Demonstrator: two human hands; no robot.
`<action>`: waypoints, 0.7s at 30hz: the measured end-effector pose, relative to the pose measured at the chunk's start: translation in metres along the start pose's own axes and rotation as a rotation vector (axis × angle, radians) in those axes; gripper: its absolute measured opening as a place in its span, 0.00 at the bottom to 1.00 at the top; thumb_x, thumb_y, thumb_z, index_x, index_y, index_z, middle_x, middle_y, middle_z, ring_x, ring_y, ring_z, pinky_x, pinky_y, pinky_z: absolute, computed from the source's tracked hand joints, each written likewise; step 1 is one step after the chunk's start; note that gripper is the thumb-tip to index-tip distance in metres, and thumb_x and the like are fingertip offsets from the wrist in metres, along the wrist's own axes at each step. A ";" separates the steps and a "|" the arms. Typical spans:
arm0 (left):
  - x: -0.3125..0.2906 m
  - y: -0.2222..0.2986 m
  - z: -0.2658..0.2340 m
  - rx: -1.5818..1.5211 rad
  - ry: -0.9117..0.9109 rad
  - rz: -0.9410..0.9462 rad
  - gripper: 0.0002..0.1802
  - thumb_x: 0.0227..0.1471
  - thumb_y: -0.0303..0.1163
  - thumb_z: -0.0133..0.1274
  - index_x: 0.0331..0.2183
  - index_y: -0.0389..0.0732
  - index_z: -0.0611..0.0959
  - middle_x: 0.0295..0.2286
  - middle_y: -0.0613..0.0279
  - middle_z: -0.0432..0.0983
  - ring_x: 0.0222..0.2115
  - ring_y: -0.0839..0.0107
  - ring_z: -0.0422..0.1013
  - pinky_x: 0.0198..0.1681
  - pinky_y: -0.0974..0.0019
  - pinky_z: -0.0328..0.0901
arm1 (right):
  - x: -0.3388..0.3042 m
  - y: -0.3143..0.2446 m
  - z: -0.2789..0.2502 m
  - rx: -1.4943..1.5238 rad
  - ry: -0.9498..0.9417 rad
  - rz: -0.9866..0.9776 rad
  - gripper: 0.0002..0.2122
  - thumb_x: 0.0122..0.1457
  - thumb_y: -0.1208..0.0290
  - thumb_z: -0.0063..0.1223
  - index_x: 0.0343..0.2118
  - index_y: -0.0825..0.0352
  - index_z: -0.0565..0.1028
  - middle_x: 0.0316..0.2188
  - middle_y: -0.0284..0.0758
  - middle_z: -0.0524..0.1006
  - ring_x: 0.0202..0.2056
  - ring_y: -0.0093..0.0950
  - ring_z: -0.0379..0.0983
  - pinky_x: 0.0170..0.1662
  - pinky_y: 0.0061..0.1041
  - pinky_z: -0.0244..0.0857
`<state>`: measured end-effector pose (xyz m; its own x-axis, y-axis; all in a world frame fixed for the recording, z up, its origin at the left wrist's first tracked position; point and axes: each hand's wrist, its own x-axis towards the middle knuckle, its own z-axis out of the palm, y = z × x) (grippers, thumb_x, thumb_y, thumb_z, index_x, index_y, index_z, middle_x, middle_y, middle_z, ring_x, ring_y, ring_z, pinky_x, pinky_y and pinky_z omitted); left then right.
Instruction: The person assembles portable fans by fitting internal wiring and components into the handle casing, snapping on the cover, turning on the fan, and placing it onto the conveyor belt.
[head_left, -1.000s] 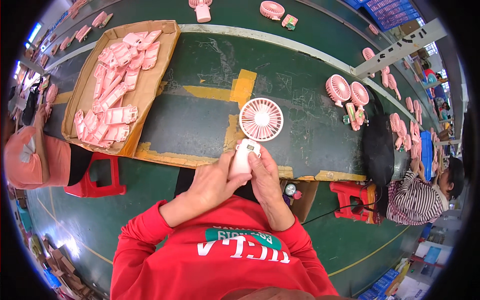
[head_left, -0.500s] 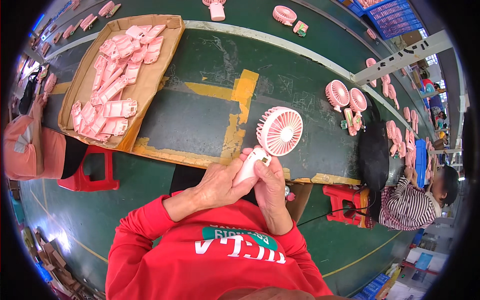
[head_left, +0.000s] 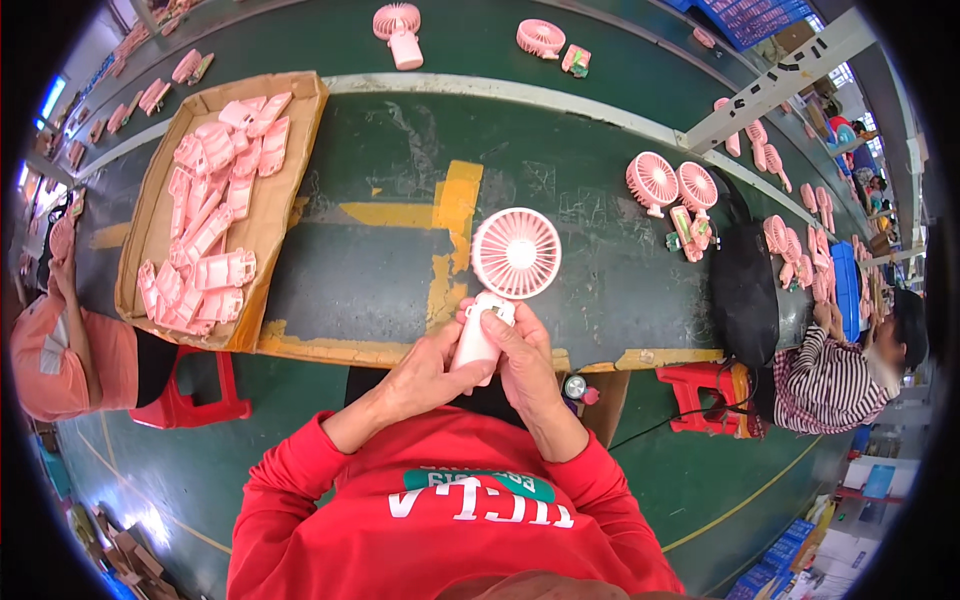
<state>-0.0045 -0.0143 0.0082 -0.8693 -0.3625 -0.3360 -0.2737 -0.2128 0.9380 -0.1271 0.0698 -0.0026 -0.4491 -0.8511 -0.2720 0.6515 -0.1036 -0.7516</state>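
Note:
A pink handheld fan (head_left: 516,253) is held between my two hands over the front edge of the table, its round grille pointing away from me. My left hand (head_left: 425,375) wraps the pale handle from the left, fingers partly behind it. On the other side my right hand (head_left: 522,362) grips the handle, with its thumb lying near the top, close to a small dark opening. To the left stands a cardboard tray (head_left: 290,205) with several loose pink handle shells (head_left: 215,220) piled in it.
Two pink fans (head_left: 652,182) lie at the right with green circuit boards (head_left: 687,232), beside a black bag (head_left: 743,295). Beyond the pale rail, more fans (head_left: 403,40) sit on a green surface. A metal post (head_left: 770,85) rises there. Co-workers sit at both sides.
The fan and both hands have shifted slightly left, and the fan stands more upright with its grille turned. My view has moved too. Both hands keep hold of the handle.

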 end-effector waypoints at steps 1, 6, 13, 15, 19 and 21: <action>0.003 0.004 -0.002 -0.005 -0.003 0.010 0.15 0.54 0.34 0.51 0.38 0.34 0.70 0.27 0.63 0.72 0.24 0.79 0.69 0.27 0.75 0.66 | 0.006 -0.004 -0.001 -0.061 -0.016 0.062 0.16 0.59 0.70 0.48 0.48 0.70 0.64 0.44 0.40 0.72 0.45 0.28 0.70 0.49 0.29 0.65; 0.034 0.042 -0.039 -0.126 0.181 0.085 0.12 0.49 0.32 0.52 0.34 0.33 0.74 0.24 0.65 0.73 0.20 0.80 0.68 0.24 0.74 0.65 | 0.044 -0.031 0.004 -0.277 -0.133 0.024 0.19 0.64 0.61 0.38 0.50 0.72 0.64 0.43 0.39 0.73 0.44 0.26 0.71 0.49 0.27 0.64; 0.147 0.134 -0.110 0.976 0.742 0.843 0.13 0.45 0.33 0.54 0.35 0.38 0.77 0.27 0.51 0.71 0.25 0.55 0.71 0.29 0.58 0.65 | 0.121 -0.018 -0.022 -0.866 -0.263 -0.109 0.13 0.63 0.67 0.41 0.44 0.72 0.69 0.37 0.35 0.75 0.37 0.21 0.72 0.40 0.21 0.67; 0.187 0.148 -0.125 1.148 0.807 0.850 0.14 0.43 0.31 0.55 0.36 0.39 0.76 0.31 0.51 0.71 0.31 0.51 0.71 0.32 0.54 0.66 | 0.123 -0.018 -0.015 -0.872 -0.214 -0.131 0.11 0.61 0.70 0.43 0.42 0.71 0.70 0.32 0.34 0.77 0.31 0.19 0.73 0.34 0.20 0.68; 0.264 0.152 -0.161 1.424 0.811 0.827 0.17 0.42 0.30 0.55 0.38 0.40 0.75 0.35 0.52 0.70 0.30 0.52 0.71 0.32 0.54 0.67 | 0.125 -0.007 -0.019 -0.862 -0.168 -0.299 0.09 0.60 0.72 0.44 0.40 0.71 0.70 0.25 0.36 0.77 0.21 0.22 0.73 0.26 0.21 0.67; 0.310 0.142 -0.178 1.541 0.790 0.751 0.19 0.42 0.31 0.56 0.40 0.41 0.74 0.37 0.53 0.70 0.30 0.53 0.71 0.32 0.54 0.67 | 0.127 -0.009 -0.021 -0.914 -0.204 -0.373 0.08 0.60 0.72 0.44 0.39 0.69 0.71 0.26 0.38 0.77 0.22 0.22 0.74 0.27 0.22 0.68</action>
<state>-0.2392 -0.3183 0.0222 -0.7266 -0.3542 0.5888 -0.4478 0.8940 -0.0147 -0.2022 -0.0265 -0.0429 -0.3592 -0.9257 0.1184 -0.2669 -0.0197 -0.9635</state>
